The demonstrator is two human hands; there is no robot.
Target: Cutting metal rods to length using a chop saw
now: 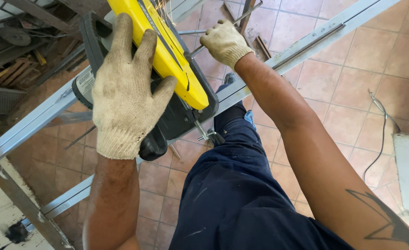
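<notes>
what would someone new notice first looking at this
The bright yellow saw housing at upper centre stands out first, with the gloved left hand pressed over it and a few sparks near the top edge. To its right, the gloved right hand grips a thin metal rod. A long grey metal rail runs diagonally across the terracotta tile floor.

Two gloved hands (123, 92), one yellow saw (167, 51)

Glossy yellow plastic saw housing (167, 51)
</notes>
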